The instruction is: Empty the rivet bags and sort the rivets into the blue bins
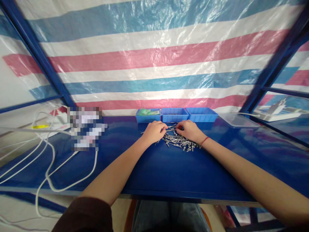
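A loose pile of thin, shiny metal pins [178,140], which look like blind rivets, lies on the blue tabletop [169,174]. At the pile's left edge is my left hand [154,132], thumb and fingers drawn together in a pinch. My right hand [190,130], with a red cord [205,140] on its wrist, reaches over the right back of the pile, fingers curled down at the pins. Whatever the fingertips of either hand hold is too small or hidden to make out. A few pins lie between the two hands.
Behind the hands stand three blue bins in a row: the left bin [148,120] with green packets [148,112], the middle bin [174,118] with small metal pieces, and the right bin [202,116]. White cables [51,161] trail at left. A clear plastic lid [238,121] lies at right.
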Tool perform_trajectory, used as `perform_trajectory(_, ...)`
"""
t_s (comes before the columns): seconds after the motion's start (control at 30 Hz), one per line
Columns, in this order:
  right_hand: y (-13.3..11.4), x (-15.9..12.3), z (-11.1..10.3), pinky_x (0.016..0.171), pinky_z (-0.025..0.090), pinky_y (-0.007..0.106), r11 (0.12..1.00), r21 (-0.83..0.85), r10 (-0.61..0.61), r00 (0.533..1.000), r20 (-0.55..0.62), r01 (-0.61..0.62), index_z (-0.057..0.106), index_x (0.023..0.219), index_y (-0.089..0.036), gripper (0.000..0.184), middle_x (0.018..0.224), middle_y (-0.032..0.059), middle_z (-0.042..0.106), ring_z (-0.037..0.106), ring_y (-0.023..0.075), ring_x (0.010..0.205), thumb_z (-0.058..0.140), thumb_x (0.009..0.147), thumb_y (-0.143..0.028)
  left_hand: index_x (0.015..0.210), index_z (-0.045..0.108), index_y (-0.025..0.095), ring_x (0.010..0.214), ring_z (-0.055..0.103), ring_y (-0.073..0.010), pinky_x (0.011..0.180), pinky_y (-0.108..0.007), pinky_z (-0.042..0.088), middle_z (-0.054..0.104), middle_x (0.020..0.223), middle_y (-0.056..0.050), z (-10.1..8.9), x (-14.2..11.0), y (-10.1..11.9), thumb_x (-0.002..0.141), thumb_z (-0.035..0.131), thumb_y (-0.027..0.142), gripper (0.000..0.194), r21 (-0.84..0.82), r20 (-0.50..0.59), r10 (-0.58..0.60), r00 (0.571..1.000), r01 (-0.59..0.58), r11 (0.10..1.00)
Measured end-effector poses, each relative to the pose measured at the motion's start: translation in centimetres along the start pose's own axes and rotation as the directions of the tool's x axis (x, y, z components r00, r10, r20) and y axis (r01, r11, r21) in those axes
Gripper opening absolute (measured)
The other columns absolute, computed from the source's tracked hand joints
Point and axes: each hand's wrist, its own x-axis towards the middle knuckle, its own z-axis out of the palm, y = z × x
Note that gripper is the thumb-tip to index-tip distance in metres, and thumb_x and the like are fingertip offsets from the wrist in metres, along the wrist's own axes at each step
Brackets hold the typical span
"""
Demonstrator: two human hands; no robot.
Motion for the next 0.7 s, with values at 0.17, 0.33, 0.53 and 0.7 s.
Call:
perform_trajectory(0.17, -0.7, -0.1, 0.2, 0.077, 0.039, 0.03, 0.995, -0.053, -0.089, 0.996, 0.0, 0.089, 0.069, 0.093, -0.02, 0.021, 0.092, 0.0058, 0.069, 0.058, 0.0209, 0.087, 0.05, 0.084, -0.02, 0.096, 0.07, 0.022, 0.094, 0.061, -0.019, 0.087, -0.033, 0.047, 0.07, 0.101, -0.002, 0.2, -0.1, 0.3, 0.087, 0.047, 0.02, 0.025, 0.013, -0.003, 0.013, 1.0, -0.012, 1.0)
perform_trajectory(0.33, -1.2, -0.3, -0.5, 0.07, 0.037, 0.031, 0.973, -0.138, -0.189, 0.982, -0.018, 0.185, 0.066, 0.088, -0.018, 0.019, 0.084, 0.0071, 0.068, 0.057, 0.0221, 0.083, 0.047, 0.087, -0.019, 0.097, 0.07, 0.021, 0.093, 0.062, -0.019, 0.087, -0.033, 0.047, 0.071, 0.101, -0.002, 0.3, -0.1, 0.3, 0.087, 0.047, 0.02, 0.025, 0.003, 0.001, 0.022, 1.0, -0.022, 1.0)
perform_trajectory(0.53, -0.9, -0.3, -0.6, 0.074, 0.039, 0.03, 0.953, -0.053, -0.3, 0.953, -0.033, 0.298, 0.068, 0.1, -0.018, 0.025, 0.089, 0.0086, 0.07, 0.06, 0.0207, 0.085, 0.048, 0.086, -0.015, 0.097, 0.07, 0.022, 0.093, 0.062, -0.0205, 0.086, -0.033, 0.047, 0.071, 0.101, -0.002, 0.4, -0.1, 0.6, 0.087, 0.047, 0.021, 0.025, 0.005, 0.013, 0.009, 1.0, -0.009, 1.0)
perform_trajectory(0.7, -0.6, -0.4, -0.6, 0.074, 0.04, 0.03, 0.941, -0.015, -0.338, 0.94, -0.041, 0.337, 0.07, 0.093, -0.02, 0.021, 0.085, 0.0071, 0.07, 0.061, 0.02, 0.082, 0.051, 0.085, -0.017, 0.095, 0.07, 0.023, 0.091, 0.062, -0.0203, 0.084, -0.034, 0.047, 0.071, 0.099, -0.002, 0.4, -0.2, 0.7, 0.087, 0.047, 0.021, 0.024, 0.009, 0.017, 0.019, 1.0, -0.019, 1.0)
